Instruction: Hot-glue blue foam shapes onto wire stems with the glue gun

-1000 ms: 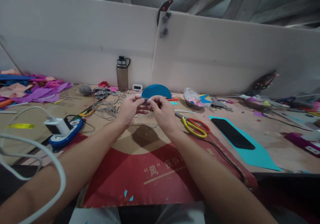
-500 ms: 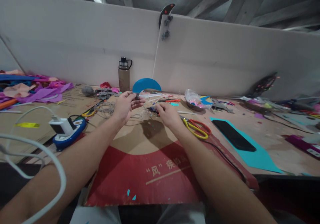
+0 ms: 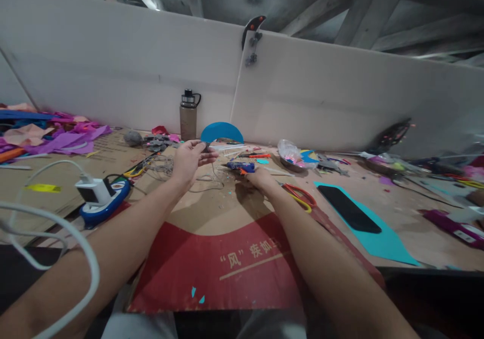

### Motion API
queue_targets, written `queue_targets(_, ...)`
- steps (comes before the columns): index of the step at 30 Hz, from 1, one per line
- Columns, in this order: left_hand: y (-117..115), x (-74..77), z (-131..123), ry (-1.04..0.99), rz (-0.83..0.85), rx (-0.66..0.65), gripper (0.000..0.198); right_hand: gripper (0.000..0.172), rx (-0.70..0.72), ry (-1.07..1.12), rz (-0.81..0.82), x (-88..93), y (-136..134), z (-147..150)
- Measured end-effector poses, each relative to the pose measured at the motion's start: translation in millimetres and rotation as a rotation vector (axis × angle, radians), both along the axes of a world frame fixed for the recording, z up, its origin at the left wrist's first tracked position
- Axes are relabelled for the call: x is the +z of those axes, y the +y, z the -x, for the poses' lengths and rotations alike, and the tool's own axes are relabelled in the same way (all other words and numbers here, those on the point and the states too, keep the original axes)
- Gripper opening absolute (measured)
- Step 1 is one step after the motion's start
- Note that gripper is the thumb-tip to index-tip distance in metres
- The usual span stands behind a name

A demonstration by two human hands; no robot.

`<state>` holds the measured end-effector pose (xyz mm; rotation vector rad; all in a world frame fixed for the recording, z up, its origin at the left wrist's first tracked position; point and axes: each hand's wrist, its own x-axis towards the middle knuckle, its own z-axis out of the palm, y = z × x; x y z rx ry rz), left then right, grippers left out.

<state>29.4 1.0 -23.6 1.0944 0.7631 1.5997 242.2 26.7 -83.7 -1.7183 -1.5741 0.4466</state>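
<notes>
My right hand (image 3: 260, 179) is closed around a blue hot glue gun (image 3: 241, 166) with an orange trigger, its dark nozzle pointing left. My left hand (image 3: 191, 160) pinches a small dark grey piece (image 3: 205, 148) between thumb and fingers; its exact kind is too small to make out. Both hands are above the red and brown cardboard (image 3: 196, 213). A tangle of thin grey string (image 3: 159, 165) lies left of my left hand. By my right wrist are scissors (image 3: 302, 195) with red and yellow handles.
A water bottle (image 3: 188, 115) and a blue paper arc (image 3: 222, 130) stand near the white partition (image 3: 124, 67). On the left are a blue power strip (image 3: 106, 210) and a looping white cable (image 3: 88, 251). A black phone (image 3: 348, 208) lies on turquoise sheet (image 3: 393, 248) to the right.
My right hand has shifted right and lowered slightly, turning the glue gun so its blue body shows. My left hand keeps the grey piece in nearly the same place.
</notes>
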Motion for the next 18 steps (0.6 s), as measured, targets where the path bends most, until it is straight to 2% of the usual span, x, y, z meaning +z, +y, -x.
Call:
queue_targets(3, 1.0, -1.2, 0.8, 0.010, 0.005, -0.015, 0.011, 0.007, -0.070, 0.161, -0.007, 5.2, 3.6, -3.1)
queue_targets(6, 2.8, -2.2, 1.7, -0.003, 0.015, -0.013, 0.010, 0.022, -0.127, 0.340, -0.089, 15.2, 0.8, -1.3)
queue_targets(8, 4.3, -2.4, 2.5, -0.021, 0.024, -0.002, 0.010, 0.034, -0.117, 0.553, -0.201, 24.1, -5.3, 2.5)
queue_targets(11, 5.9, -2.0, 3.9, -0.034, 0.044, 0.025, 0.011, 0.042, 0.027, 0.806, -0.389, 39.2, -21.2, 10.6)
queue_targets(14, 6.2, -1.5, 4.8, -0.019, 0.051, 0.060, 0.009, 0.036, 0.224, 0.770, -0.524, 52.2, -41.8, 19.4)
queue_targets(18, 7.4, -3.1, 5.3, 0.016, 0.044, 0.086, 0.008, 0.028, 0.431, 0.636, -0.505, 58.8, -62.7, 29.7)
